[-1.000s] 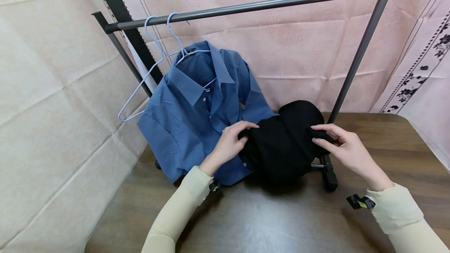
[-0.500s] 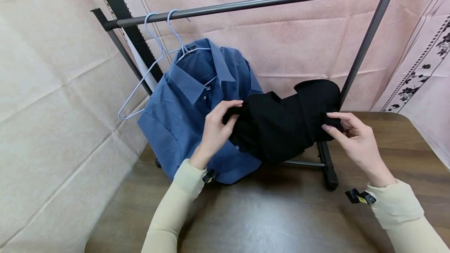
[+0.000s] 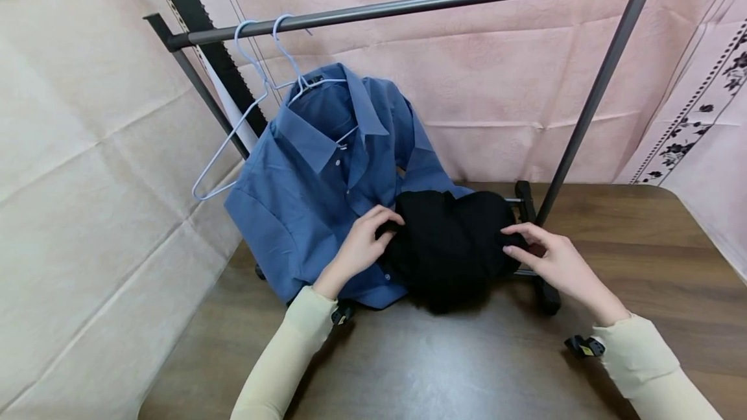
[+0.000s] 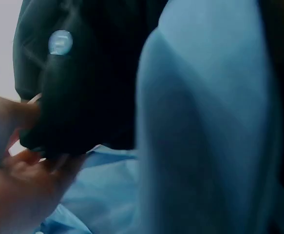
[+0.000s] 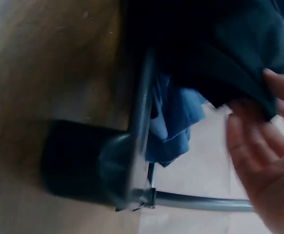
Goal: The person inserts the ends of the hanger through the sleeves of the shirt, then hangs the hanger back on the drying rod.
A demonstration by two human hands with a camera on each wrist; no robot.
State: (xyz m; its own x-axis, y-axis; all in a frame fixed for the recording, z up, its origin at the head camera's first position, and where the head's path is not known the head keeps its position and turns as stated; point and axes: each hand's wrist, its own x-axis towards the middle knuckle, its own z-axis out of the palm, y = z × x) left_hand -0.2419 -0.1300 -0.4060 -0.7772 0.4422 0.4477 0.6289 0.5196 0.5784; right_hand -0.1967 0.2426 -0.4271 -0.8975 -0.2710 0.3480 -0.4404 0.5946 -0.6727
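A bunched black garment (image 3: 452, 245) is held between both hands, low over the table; its kind cannot be told. My left hand (image 3: 363, 238) pinches its left edge, thumb under the fingers. On the right edge, my right hand (image 3: 548, 256) pinches the cloth between thumb and fingers. A pale button (image 4: 60, 42) shows on the black cloth in the left wrist view. Right behind the garment, a blue button-up shirt (image 3: 315, 212) hangs on a light blue hanger (image 3: 292, 57); the black cloth covers its lower right part.
The dark metal rail (image 3: 438, 8) of a clothes rack crosses the back. A second light blue hanger (image 3: 224, 148) hangs at the left. The rack's right foot (image 3: 546, 297) stands on the wooden table (image 3: 438, 368). Pink cloth (image 3: 484, 76) covers the wall.
Both hands raised the black garment, spread it wider, then lowered it again. It now looks more bunched, with the right hand nearer to the left.
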